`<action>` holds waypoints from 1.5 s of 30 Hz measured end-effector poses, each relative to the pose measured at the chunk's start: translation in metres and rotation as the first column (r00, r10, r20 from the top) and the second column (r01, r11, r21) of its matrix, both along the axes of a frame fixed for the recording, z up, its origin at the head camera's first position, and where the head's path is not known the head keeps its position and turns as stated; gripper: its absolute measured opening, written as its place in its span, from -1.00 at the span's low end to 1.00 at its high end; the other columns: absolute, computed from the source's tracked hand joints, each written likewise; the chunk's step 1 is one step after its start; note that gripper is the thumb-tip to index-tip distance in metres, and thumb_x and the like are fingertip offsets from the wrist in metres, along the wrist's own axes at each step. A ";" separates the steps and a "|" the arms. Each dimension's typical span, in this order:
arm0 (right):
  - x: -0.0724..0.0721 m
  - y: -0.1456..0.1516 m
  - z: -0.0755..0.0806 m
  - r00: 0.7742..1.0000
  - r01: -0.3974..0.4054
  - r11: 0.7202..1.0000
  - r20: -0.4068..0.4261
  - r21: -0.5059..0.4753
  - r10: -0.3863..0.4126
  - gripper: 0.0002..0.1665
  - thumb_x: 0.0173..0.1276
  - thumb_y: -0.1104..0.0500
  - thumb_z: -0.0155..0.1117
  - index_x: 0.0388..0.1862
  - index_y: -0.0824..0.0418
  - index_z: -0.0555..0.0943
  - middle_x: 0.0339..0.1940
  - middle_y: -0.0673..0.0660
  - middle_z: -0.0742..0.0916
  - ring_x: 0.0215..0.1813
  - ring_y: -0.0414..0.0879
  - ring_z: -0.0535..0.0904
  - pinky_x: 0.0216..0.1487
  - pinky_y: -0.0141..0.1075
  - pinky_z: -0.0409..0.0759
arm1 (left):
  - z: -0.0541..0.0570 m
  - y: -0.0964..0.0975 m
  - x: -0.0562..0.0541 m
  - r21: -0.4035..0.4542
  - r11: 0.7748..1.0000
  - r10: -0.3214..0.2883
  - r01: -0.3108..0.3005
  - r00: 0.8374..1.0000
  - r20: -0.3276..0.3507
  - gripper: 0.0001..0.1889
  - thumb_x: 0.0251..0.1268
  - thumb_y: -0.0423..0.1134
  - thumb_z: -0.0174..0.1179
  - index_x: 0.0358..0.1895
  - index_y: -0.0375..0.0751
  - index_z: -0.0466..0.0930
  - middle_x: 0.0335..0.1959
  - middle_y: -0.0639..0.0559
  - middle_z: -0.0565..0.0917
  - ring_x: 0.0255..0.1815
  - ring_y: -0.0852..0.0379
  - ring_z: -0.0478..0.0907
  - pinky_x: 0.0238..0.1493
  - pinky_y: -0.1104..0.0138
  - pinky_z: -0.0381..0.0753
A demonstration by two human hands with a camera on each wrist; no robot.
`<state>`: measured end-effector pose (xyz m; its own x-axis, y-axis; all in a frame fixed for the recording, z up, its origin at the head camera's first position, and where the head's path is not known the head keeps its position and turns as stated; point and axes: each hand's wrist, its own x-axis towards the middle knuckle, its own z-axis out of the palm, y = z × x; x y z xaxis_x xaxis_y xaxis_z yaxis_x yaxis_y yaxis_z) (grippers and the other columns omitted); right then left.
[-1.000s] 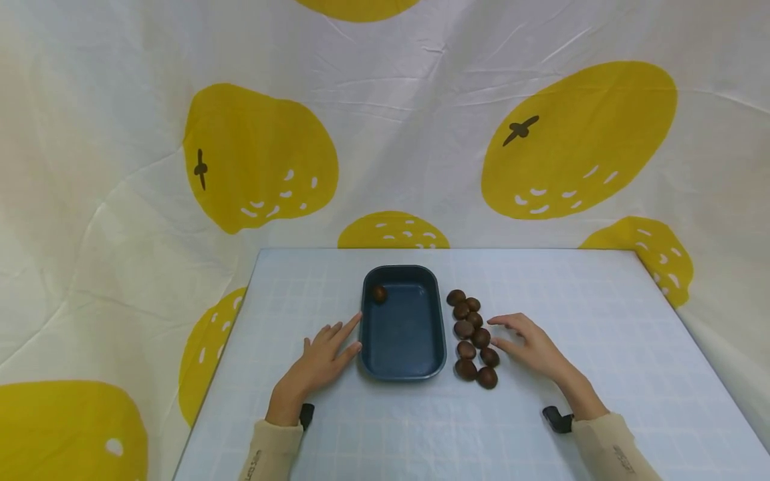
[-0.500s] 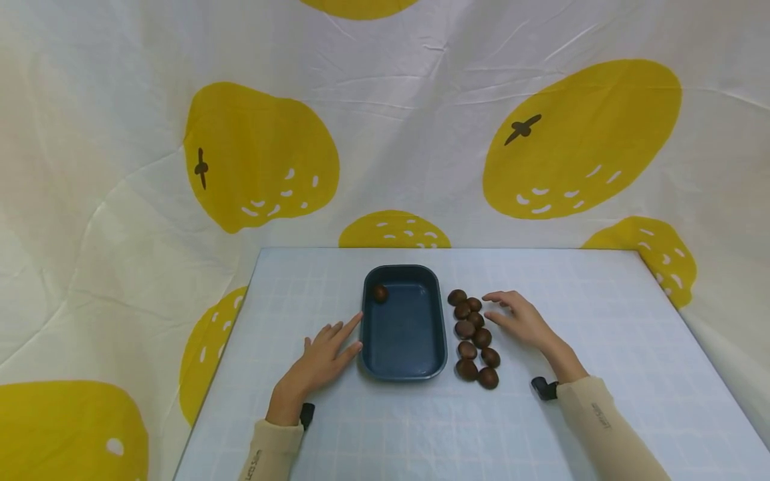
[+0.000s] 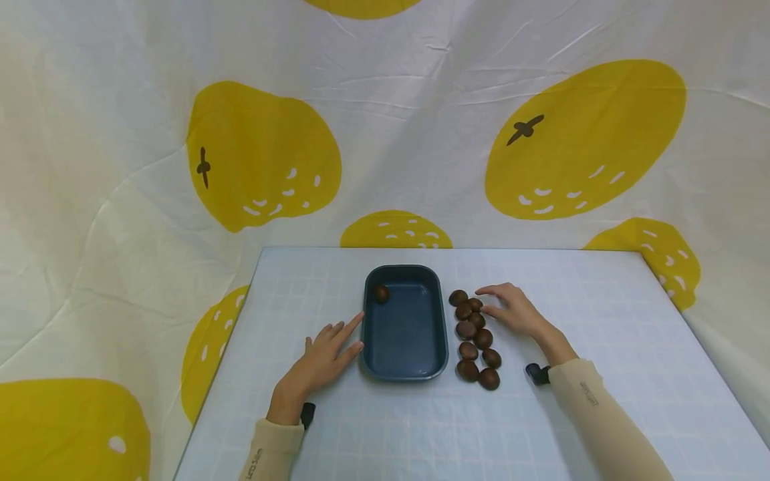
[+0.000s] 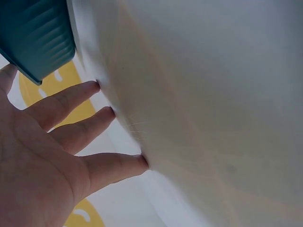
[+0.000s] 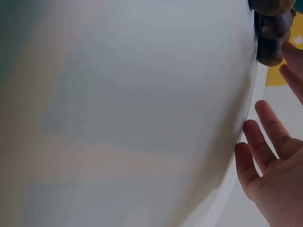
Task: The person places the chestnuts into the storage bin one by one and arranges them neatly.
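In the head view a dark blue tray [image 3: 404, 334] lies on the table, with one chestnut [image 3: 381, 294] in its far left corner. My left hand [image 3: 321, 361] is spread flat beside the tray, its index fingertip and thumb right at the left rim. The left wrist view shows the other fingertips [image 4: 106, 113] on the tabletop. To the tray's right, several brown chestnuts [image 3: 466, 330] lie in an uneven double row. My right hand [image 3: 514, 310] reaches the far end of this row, index finger and thumb parted around one chestnut [image 3: 476, 304], not closed on it.
A white table [image 3: 385, 427] with a faint check pattern carries everything. Behind it hangs a pale cloth [image 3: 415, 153] printed with large yellow fruit. A small black wrist camera [image 3: 537, 374] sits by the right sleeve.
My right hand has moved away from me and slightly left, from the middle of the chestnut row to its far end. My left hand stays at the tray's rim.
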<state>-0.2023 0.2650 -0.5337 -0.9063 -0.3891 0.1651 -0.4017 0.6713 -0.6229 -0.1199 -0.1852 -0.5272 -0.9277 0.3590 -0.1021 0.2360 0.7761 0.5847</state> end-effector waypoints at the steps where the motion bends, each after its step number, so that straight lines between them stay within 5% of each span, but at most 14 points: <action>1: -0.001 0.000 0.000 1.000 -0.004 1.000 0.003 0.012 0.004 -0.56 0.31 0.30 0.43 0.17 0.28 0.65 0.11 0.27 0.70 0.18 0.26 0.47 0.22 0.21 0.31 | 0.000 0.000 0.000 -0.002 1.000 0.000 0.000 1.000 -0.001 -0.33 0.46 0.40 -0.17 0.58 0.54 -0.05 0.52 -0.19 0.25 0.53 -0.33 0.03 0.25 -0.52 -0.22; 14: -0.010 0.001 0.001 0.993 0.032 0.990 0.110 0.134 -0.047 -0.60 0.37 0.19 0.39 0.18 0.04 0.69 0.18 0.31 0.57 0.22 0.26 0.35 0.15 0.26 0.28 | -0.002 0.000 -0.002 -0.008 1.000 0.003 -0.003 1.000 0.014 -0.34 0.44 0.43 -0.20 0.56 0.64 -0.11 0.53 -0.15 0.23 0.55 -0.29 0.01 0.27 -0.50 -0.23; 27: -0.014 0.000 -0.002 0.992 0.057 0.983 0.100 0.172 -0.075 -0.57 0.29 0.15 0.47 0.16 0.05 0.69 0.18 0.32 0.55 0.17 0.26 0.35 0.08 0.21 0.32 | -0.002 0.000 -0.001 0.003 1.000 0.004 -0.004 1.000 -0.001 -0.35 0.48 0.37 -0.15 0.57 0.57 -0.06 0.52 -0.18 0.25 0.54 -0.32 0.02 0.25 -0.52 -0.22; 37: -0.014 0.001 0.000 0.985 0.084 0.984 0.139 0.156 -0.106 -0.61 0.29 0.16 0.46 0.12 0.06 0.70 0.18 0.33 0.55 0.17 0.27 0.34 0.11 0.23 0.30 | -0.001 0.002 -0.001 -0.001 1.000 0.005 -0.005 1.000 0.007 -0.34 0.47 0.39 -0.16 0.58 0.56 -0.07 0.52 -0.18 0.25 0.54 -0.32 0.02 0.26 -0.51 -0.23; 45: -0.014 0.002 0.000 0.996 0.049 0.995 0.074 0.090 -0.056 -0.58 0.27 0.20 0.48 0.12 0.20 0.68 0.08 0.24 0.67 0.18 0.22 0.42 0.20 0.20 0.31 | -0.003 0.001 -0.002 -0.015 1.000 0.004 -0.004 1.000 -0.005 -0.34 0.48 0.37 -0.14 0.58 0.53 -0.04 0.51 -0.19 0.27 0.53 -0.33 0.05 0.25 -0.52 -0.20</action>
<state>-0.2159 0.2669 -0.5334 -0.9345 -0.3505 0.0621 -0.3180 0.7438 -0.5880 -0.1216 -0.1841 -0.5298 -0.9296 0.3540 -0.1029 0.2359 0.7857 0.5719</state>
